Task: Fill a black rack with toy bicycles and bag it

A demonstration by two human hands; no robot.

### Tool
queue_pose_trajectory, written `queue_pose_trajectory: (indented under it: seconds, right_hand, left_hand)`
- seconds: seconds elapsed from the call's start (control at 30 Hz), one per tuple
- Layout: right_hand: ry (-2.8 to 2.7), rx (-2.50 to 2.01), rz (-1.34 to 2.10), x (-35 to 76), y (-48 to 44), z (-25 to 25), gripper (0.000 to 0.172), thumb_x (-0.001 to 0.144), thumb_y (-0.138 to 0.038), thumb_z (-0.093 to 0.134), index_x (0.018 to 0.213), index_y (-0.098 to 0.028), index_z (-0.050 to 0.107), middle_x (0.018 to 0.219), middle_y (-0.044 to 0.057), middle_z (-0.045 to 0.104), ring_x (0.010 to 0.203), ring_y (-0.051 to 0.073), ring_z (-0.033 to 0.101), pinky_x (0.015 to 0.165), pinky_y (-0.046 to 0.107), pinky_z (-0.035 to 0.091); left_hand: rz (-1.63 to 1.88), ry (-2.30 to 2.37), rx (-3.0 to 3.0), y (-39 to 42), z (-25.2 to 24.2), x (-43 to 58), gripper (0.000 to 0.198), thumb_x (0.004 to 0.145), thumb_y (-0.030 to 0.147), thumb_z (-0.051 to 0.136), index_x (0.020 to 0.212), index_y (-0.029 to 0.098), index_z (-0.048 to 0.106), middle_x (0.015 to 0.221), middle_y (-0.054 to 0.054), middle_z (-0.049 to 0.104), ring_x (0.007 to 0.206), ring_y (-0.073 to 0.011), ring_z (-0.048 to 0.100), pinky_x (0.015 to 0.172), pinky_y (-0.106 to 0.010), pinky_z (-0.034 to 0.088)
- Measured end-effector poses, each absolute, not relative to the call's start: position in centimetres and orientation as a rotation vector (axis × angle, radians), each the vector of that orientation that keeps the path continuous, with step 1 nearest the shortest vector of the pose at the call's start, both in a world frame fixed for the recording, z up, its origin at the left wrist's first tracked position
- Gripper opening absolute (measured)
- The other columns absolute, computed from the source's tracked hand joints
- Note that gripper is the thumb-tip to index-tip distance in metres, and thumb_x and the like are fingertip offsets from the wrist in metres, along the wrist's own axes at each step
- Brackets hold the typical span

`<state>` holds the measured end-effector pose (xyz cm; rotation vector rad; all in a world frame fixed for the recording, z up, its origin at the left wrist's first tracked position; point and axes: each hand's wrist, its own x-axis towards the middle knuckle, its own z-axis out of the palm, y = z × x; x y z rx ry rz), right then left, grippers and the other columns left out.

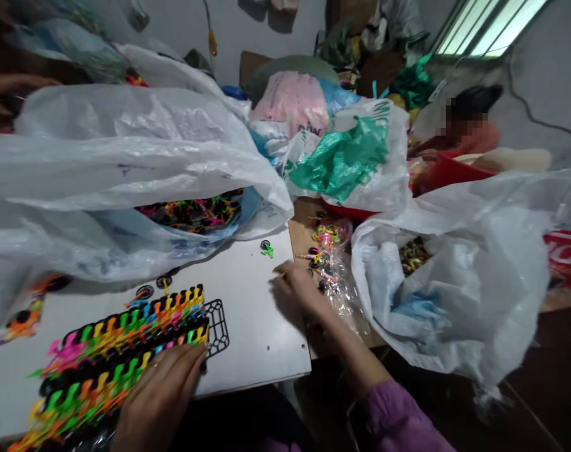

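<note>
My left hand [160,392] lies over the right end of the front row of small colourful plastic toys with black wheels [125,373]; its fingers are stretched and close together, with the thumb hidden. A black plastic grid [218,328] sticks out past the rows on the white tabletop [257,301]. My right hand [297,285], slightly blurred, is over the table's right edge. Its fingers reach leftward, and I see nothing held in them. Beyond it lies a single green toy piece with a black wheel [267,248].
A large white sack [163,125] with colourful pieces spans the table's back left. To the right stand clear plastic bags [337,289] and another open white sack [478,270]. Loose wheeled pieces [144,293] lie behind the rows. A person [474,125] sits at the far right.
</note>
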<state>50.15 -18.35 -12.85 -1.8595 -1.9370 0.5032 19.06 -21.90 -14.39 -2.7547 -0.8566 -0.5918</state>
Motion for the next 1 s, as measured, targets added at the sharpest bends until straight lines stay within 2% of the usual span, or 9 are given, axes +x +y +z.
queue_pose_trajectory:
  seconds: [0.07, 0.17, 0.33, 0.47, 0.57, 0.67, 0.8, 0.9, 1.0]
  right_hand:
    - [-1.867, -2.215, 0.234, 54.2, -16.6, -11.9, 0.022, 0.083, -0.012, 0.047, 0.1, -0.011, 0.062, 0.1, 0.015, 0.058, 0.091, 0.023, 0.054, 0.078, 0.031, 0.04]
    - [-1.971, -2.382, 0.094, 56.5, -14.5, -11.8, 0.02, 0.082, -0.009, 0.046, 0.085, -0.008, 0.065, 0.095, 0.019, 0.057, 0.095, 0.028, 0.051, 0.08, 0.036, 0.036]
    - [-2.284, -1.961, 0.114, 51.0, -15.8, -13.3, 0.019, 0.085, -0.012, 0.044, 0.093, -0.014, 0.061, 0.097, 0.013, 0.055, 0.089, 0.023, 0.05, 0.075, 0.032, 0.036]
    - [-2.442, -1.556, 0.252, 46.9, -19.4, -14.0, 0.017, 0.088, -0.012, 0.042, 0.09, -0.017, 0.059, 0.094, 0.008, 0.056, 0.089, 0.018, 0.048, 0.077, 0.029, 0.035]
    - [-2.22, -1.714, 0.345, 46.4, -20.9, -14.2, 0.017, 0.091, -0.019, 0.04, 0.094, -0.018, 0.057, 0.092, 0.007, 0.057, 0.083, 0.016, 0.05, 0.074, 0.028, 0.035]
    - [-2.038, -1.968, 0.395, 46.1, -20.4, -14.2, 0.017, 0.088, -0.031, 0.047, 0.094, -0.017, 0.056, 0.089, 0.008, 0.058, 0.081, 0.019, 0.053, 0.07, 0.028, 0.037]
    - [-1.875, -2.131, 0.488, 44.9, -18.2, -14.3, 0.015, 0.082, -0.027, 0.051, 0.09, -0.016, 0.057, 0.085, 0.01, 0.061, 0.076, 0.02, 0.056, 0.065, 0.028, 0.037]
    - [-1.726, -1.95, 0.754, 43.3, -17.4, -14.4, 0.012, 0.08, -0.028, 0.051, 0.082, -0.017, 0.057, 0.072, 0.004, 0.06, 0.064, 0.015, 0.054, 0.058, 0.024, 0.035]
    - [-1.584, -1.624, 0.998, 41.3, -18.0, -15.0, 0.011, 0.076, -0.023, 0.049, 0.084, -0.017, 0.055, 0.063, -0.003, 0.055, 0.055, 0.011, 0.048, 0.052, 0.02, 0.033]
  left_hand:
    - [-0.595, -0.824, -2.724, -21.9, -14.2, 19.0, 0.034, 0.086, 0.017, 0.033, 0.108, 0.027, 0.057, 0.103, -0.001, 0.066, 0.093, -0.0207, 0.061, 0.085, -0.038, 0.045]
    - [-0.65, -0.873, -2.706, -22.3, -12.8, 19.7, 0.035, 0.087, 0.014, 0.029, 0.104, 0.025, 0.058, 0.097, -0.003, 0.067, 0.089, -0.0211, 0.061, 0.084, -0.039, 0.045]
    - [-0.841, -1.263, -2.649, -20.7, -9.4, 21.8, 0.023, 0.086, 0.026, 0.046, 0.108, 0.023, 0.052, 0.1, -0.005, 0.063, 0.095, -0.0228, 0.057, 0.086, -0.041, 0.043]
    - [-0.673, -1.373, -2.702, -17.5, -9.1, 23.0, 0.021, 0.087, 0.033, 0.044, 0.096, 0.018, 0.057, 0.091, -0.007, 0.062, 0.089, -0.0225, 0.057, 0.081, -0.039, 0.045]
    - [-0.618, -1.361, -2.757, -16.5, -10.1, 23.1, 0.021, 0.088, 0.03, 0.041, 0.089, 0.017, 0.058, 0.086, -0.007, 0.061, 0.083, -0.0205, 0.056, 0.078, -0.035, 0.045]
    - [-0.644, -1.412, -2.721, -16.6, -10.8, 23.1, 0.021, 0.088, 0.03, 0.042, 0.088, 0.016, 0.058, 0.085, -0.007, 0.06, 0.082, -0.0209, 0.055, 0.078, -0.036, 0.044]
    - [-0.626, -1.429, -2.771, -16.5, -10.8, 23.2, 0.02, 0.089, 0.029, 0.041, 0.089, 0.017, 0.057, 0.087, -0.007, 0.059, 0.083, -0.0195, 0.055, 0.078, -0.034, 0.044]
    - [-0.551, -1.4, -2.823, -16.0, -10.6, 23.2, 0.019, 0.088, 0.026, 0.04, 0.09, 0.017, 0.057, 0.087, -0.006, 0.059, 0.085, -0.0193, 0.055, 0.08, -0.034, 0.044]
    - [-0.532, -1.395, -2.843, -15.8, -10.7, 23.2, 0.019, 0.088, 0.023, 0.041, 0.091, 0.016, 0.058, 0.086, -0.006, 0.059, 0.087, -0.0193, 0.055, 0.081, -0.034, 0.044]
